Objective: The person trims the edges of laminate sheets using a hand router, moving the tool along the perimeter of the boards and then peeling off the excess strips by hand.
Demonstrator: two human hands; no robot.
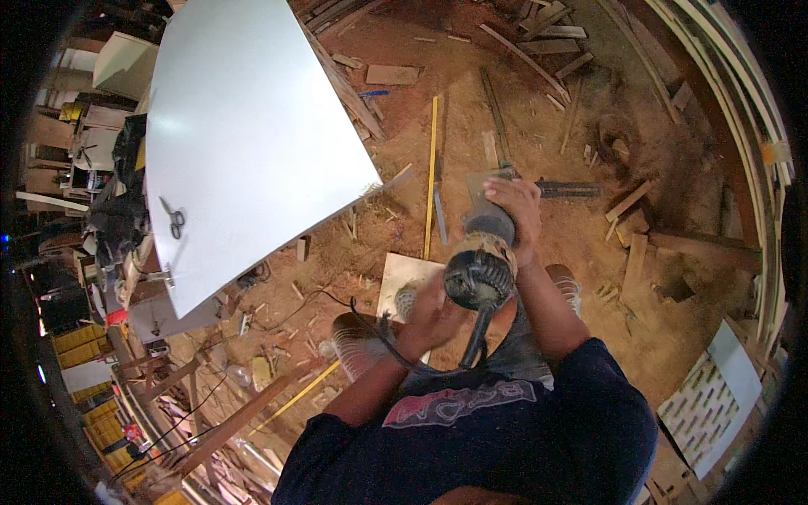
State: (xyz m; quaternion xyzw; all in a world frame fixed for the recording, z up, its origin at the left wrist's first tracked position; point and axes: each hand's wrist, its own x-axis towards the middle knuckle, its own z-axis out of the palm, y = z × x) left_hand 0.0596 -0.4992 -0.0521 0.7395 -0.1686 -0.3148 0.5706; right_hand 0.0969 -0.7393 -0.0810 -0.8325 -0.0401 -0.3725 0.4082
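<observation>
Above my lap I have a corded power tool (484,273) with a round, vented, dark and tan motor housing and a flat grey plate at its far end. My right hand (518,210) is closed around the far part of the tool, fingers over its top beside the plate (481,181). Close to the left side of the housing, my left hand (436,316) is blurred, so its fingers cannot be made out. From the tool's near end a black cable (383,341) loops to the left. A pale square board (396,278) lies on the ground by my left knee.
A large white panel (261,143) stands to the left, scissors (174,219) on it. Yellow strips (433,168) and wood scraps (394,75) litter the dirt floor. Long boards (745,76) line the right side; a patterned sheet (707,404) rests at lower right.
</observation>
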